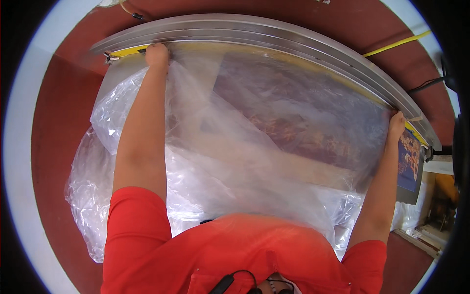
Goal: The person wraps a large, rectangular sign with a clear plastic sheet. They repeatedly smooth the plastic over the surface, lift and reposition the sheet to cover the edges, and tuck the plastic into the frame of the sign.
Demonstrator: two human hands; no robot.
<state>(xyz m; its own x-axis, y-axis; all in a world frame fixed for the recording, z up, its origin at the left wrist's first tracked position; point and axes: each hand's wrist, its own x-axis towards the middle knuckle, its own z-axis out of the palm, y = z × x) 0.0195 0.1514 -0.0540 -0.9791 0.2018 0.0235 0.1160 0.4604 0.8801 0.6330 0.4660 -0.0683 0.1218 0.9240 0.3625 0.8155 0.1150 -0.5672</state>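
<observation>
A large sheet of clear plastic film [235, 142] spreads from the long metal bar at the far side toward my body. My left hand [157, 54] is closed on the film's far edge near the bar's left end, beside a yellow strip [128, 51]. Near the bar's right end, my right hand [396, 125] grips the same far edge. Through the film shows a flat panel with a dark, brownish picture [303, 108]. To the right of my right hand a blue printed corner [409, 161] sticks out uncovered. Both hands' fingertips are mostly hidden.
The ridged metal bar [245, 27] curves across the far side. Bunched clear plastic [90, 181] hangs at the left. A yellow cable [396, 44] lies at the far right, near a black cord [428, 85]. Dark red floor [54, 147] shows around the work surface.
</observation>
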